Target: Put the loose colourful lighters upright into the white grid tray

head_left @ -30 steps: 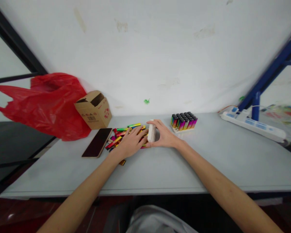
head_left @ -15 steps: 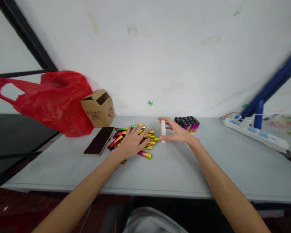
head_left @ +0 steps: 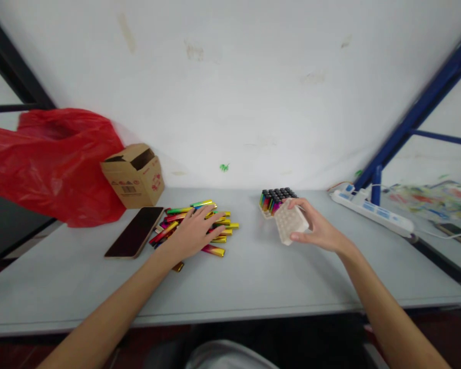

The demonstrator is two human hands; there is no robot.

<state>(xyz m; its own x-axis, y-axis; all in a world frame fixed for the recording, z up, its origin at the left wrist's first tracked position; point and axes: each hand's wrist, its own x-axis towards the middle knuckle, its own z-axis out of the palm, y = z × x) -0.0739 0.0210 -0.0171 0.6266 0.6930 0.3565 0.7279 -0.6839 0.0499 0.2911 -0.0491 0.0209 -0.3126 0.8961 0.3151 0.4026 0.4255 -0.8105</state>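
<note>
Several shiny, colourful metallic tubes (head_left: 215,250) lie in a loose pile left of centre. My left hand (head_left: 192,231) rests over them with its fingers spread, holding none that I can make out. On the right, my right hand (head_left: 311,225) grips a translucent white tray (head_left: 290,221) by its edges, tilted so that its grid of small cells shows. Just behind that tray stands a block of upright colourful tubes with black tops (head_left: 272,199), set in a similar pale tray and partly hidden.
A dark phone (head_left: 136,232) lies left of the pile. Behind it are an open cardboard box (head_left: 132,177) and a red plastic bag (head_left: 69,169). A white power strip (head_left: 372,211) lies at the right, by a blue metal frame (head_left: 411,113). The table (head_left: 253,287) ends near my body.
The white tray has moved right and turned from edge-on to show its cells. My left hand stays spread over the pile. The view has shifted to the right.
</note>
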